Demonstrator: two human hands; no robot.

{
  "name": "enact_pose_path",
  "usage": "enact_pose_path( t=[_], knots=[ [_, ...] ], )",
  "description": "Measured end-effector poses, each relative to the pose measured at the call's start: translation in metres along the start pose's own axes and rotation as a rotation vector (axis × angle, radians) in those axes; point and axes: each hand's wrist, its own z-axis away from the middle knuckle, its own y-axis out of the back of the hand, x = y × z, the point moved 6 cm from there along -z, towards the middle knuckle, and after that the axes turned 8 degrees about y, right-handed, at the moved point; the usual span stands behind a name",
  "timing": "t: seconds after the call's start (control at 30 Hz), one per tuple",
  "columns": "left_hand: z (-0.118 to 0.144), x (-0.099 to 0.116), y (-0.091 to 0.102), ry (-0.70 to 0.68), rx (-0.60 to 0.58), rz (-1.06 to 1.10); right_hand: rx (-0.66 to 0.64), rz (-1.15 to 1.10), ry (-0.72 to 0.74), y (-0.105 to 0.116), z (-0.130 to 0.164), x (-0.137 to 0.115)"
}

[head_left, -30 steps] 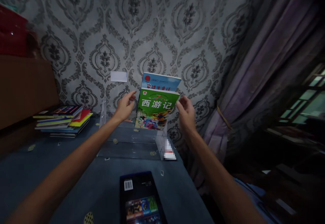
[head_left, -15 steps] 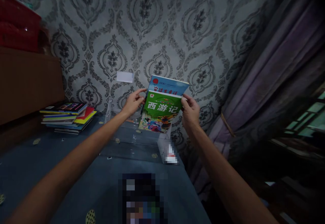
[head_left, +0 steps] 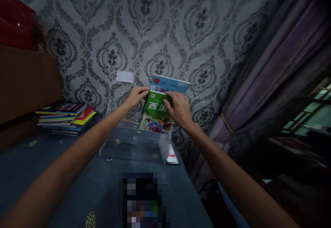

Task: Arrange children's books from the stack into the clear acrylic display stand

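Left hand (head_left: 134, 96) fingers pinching green book (head_left: 155, 116) top-left corner; right hand (head_left: 178, 109) fingers spread flat on cover. Blue book (head_left: 169, 84) behind, both upright in clear stand (head_left: 134, 145).

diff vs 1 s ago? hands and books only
The right hand moved left from the green book's right edge onto its front cover, fingers now spread over the title. The left hand closed in from just beside the books to a grip at their top left corner. Both books, green in front of the blue book, stayed upright in the clear stand; the book stack is unchanged.
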Motion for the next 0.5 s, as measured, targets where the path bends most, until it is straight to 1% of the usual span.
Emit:
enact_pose_path(
  t=[0.03, 0.1, 0.3, 0.5],
  knots=[
    [-0.0008, 0.0002, 0.0000, 0.002, 0.002, 0.005, -0.040, 0.015, 0.011, -0.0037, -0.0039, -0.0033],
    [-0.0023, 0.0005, 0.0001, 0.009, 0.005, 0.013, -0.073, 0.027, 0.014, -0.0076, -0.0087, -0.0066],
    [-0.0058, 0.0002, 0.0024, 0.039, 0.001, 0.026, -0.028, -0.005, 0.061, -0.0016, -0.0038, -0.0101],
    [-0.0043, 0.0028, -0.0024, 0.027, -0.013, 0.035, -0.066, 0.038, 0.080, -0.0016, -0.0030, -0.0098]
  ],
)
